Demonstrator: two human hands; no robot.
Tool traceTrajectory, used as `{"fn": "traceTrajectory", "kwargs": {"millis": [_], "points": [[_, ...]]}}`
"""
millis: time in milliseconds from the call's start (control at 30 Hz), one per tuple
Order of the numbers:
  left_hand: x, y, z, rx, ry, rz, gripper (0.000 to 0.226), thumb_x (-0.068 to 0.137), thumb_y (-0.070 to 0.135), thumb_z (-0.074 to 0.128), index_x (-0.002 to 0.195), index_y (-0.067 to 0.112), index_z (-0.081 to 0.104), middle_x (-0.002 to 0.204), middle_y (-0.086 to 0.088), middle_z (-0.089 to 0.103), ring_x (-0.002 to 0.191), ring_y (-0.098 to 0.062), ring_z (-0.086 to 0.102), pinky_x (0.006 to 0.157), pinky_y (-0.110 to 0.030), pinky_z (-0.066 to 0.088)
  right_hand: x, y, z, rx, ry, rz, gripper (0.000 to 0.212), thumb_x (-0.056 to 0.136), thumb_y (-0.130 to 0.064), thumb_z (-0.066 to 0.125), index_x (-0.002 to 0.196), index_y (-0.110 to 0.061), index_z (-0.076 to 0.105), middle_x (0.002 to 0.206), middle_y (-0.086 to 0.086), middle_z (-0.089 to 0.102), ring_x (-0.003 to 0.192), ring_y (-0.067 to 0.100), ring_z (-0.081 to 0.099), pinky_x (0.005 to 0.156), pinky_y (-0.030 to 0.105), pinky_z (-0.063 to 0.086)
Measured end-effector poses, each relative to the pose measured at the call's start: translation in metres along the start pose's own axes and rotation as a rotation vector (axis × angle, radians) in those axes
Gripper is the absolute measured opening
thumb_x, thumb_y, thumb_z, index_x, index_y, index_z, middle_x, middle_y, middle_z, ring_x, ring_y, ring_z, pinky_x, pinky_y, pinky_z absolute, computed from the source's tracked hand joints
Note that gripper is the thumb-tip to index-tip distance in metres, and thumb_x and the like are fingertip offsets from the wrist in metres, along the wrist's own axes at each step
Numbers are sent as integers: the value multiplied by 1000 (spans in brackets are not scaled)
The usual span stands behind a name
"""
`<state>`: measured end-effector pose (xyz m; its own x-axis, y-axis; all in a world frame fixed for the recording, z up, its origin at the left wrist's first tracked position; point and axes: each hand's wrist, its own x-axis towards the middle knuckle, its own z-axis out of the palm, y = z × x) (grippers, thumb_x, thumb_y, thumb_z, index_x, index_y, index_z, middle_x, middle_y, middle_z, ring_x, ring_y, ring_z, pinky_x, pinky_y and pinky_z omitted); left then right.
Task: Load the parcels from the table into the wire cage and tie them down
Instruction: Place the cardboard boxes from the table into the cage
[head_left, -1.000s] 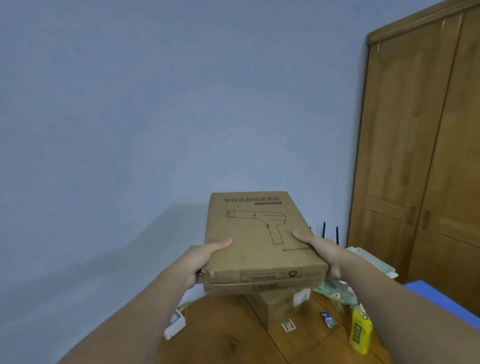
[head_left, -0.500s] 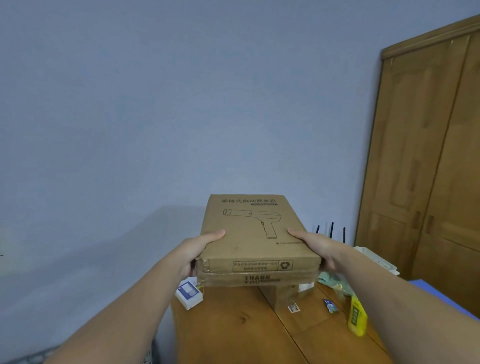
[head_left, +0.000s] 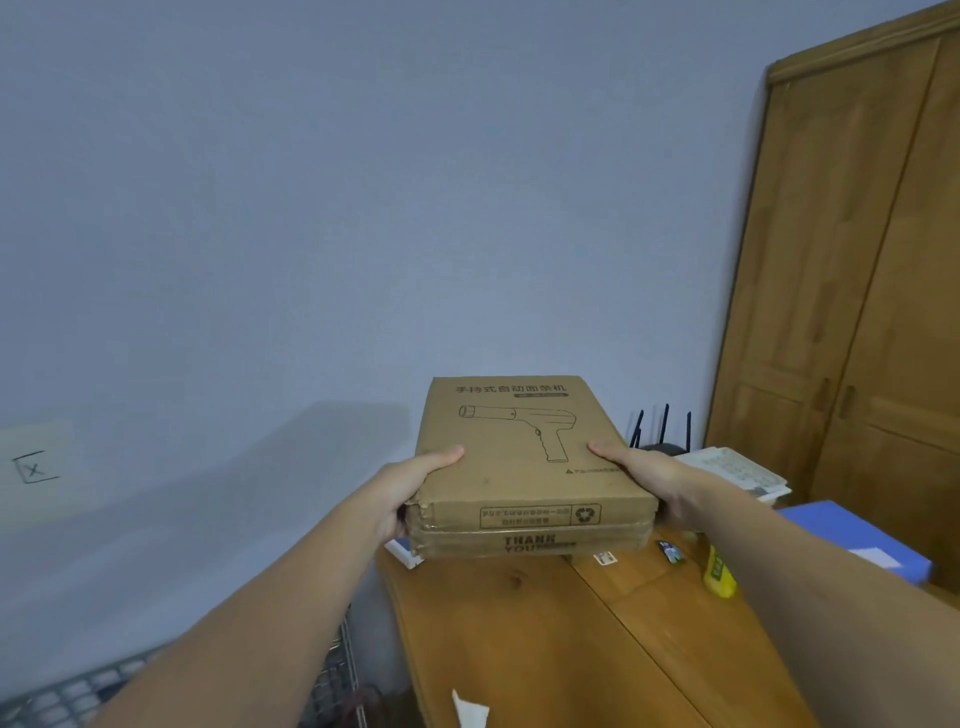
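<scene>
Parcels: two flat brown cardboard boxes (head_left: 524, 467), stacked, held above the wooden surface (head_left: 545, 639), left hand (head_left: 410, 491) and right hand (head_left: 649, 480) fingers clamped on the sides. Keep them level, swing left, lower into the grey wire cage (head_left: 332, 675).

Dim bluish light, soft focus, wide-angle edge distortion

home room | wooden wardrobe (head_left: 852, 291) | router (head_left: 662, 439) (on table (head_left: 545, 639))
</scene>
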<state>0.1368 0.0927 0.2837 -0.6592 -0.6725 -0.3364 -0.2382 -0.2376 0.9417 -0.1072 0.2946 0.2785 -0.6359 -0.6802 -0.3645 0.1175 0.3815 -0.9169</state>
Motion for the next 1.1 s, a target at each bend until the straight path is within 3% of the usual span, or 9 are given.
{"fn": "traceTrajectory", "kwargs": {"millis": [167, 233, 333, 467, 567, 667, 833, 967, 1100], "points": [[-17, -14, -16, 15, -1, -29, 59, 72, 47, 88, 115, 11, 70, 98, -12, 79, 88, -29, 78, 78, -42, 62, -15, 11, 19, 11, -29, 14, 59, 82, -60, 71, 120, -16, 64, 101, 12, 77, 95, 30, 74, 79, 38, 57], [-23, -18, -20, 9, -1, -34, 56, 75, 45, 87, 115, 10, 70, 96, -11, 79, 84, -28, 78, 70, -38, 62, -20, 14, 26, 8, -23, 3, 57, 83, -59, 71, 118, -15, 64, 97, 11, 78, 92, 28, 74, 73, 35, 56], [-32, -24, -25, -16, 13, -39, 52, 77, 43, 86, 113, 10, 71, 94, -11, 80, 78, -26, 78, 61, -34, 61, -21, 19, 31, -8, -47, -5, 57, 82, -59, 71, 119, -15, 64, 98, 11, 78, 93, 29, 75, 81, 39, 58], [-43, -36, -33, -30, 71, -26, 57, 73, 46, 87, 115, 11, 70, 95, -10, 80, 87, -28, 78, 74, -40, 62, -17, 18, 40, -53, -122, -21, 60, 81, -62, 70, 121, -18, 64, 103, 13, 77, 97, 32, 74, 94, 46, 56], [-56, -47, -41, -60, 135, -27, 58, 73, 47, 88, 115, 11, 70, 96, -10, 80, 89, -29, 77, 76, -40, 62, -13, 14, 53, -78, -183, -39, 60, 80, -60, 72, 121, -17, 62, 102, 14, 77, 93, 32, 75, 87, 44, 59], [-73, -60, -54, -107, 210, -33, 61, 71, 47, 89, 117, 12, 70, 99, -10, 79, 92, -29, 77, 82, -44, 63, -3, 10, 73, -143, -230, -65, 79, 65, -65, 81, 123, -16, 60, 102, 13, 77, 93, 33, 75, 84, 45, 60], [-114, -89, -91, -145, 357, -62, 66, 69, 48, 91, 118, 11, 68, 103, -11, 79, 96, -31, 76, 92, -51, 60, -11, 12, 131, -181, -386, -55, 51, 87, -54, 68, 115, -13, 66, 97, 11, 78, 87, 28, 76, 76, 36, 59], [-152, -111, -134, -165, 448, -83, 70, 67, 48, 92, 121, 11, 67, 105, -12, 78, 98, -33, 76, 95, -53, 58, -18, 18, 190, -218, -488, -40, 60, 82, -60, 71, 121, -15, 66, 104, 10, 77, 99, 30, 74, 99, 47, 54], [-190, -131, -185, -207, 526, -107, 74, 64, 49, 93, 122, 13, 66, 106, -13, 78, 99, -34, 75, 96, -53, 57, -36, 20, 260, -269, -573, -39, 59, 82, -60, 71, 120, -16, 64, 103, 10, 77, 100, 30, 73, 101, 47, 52]]}}
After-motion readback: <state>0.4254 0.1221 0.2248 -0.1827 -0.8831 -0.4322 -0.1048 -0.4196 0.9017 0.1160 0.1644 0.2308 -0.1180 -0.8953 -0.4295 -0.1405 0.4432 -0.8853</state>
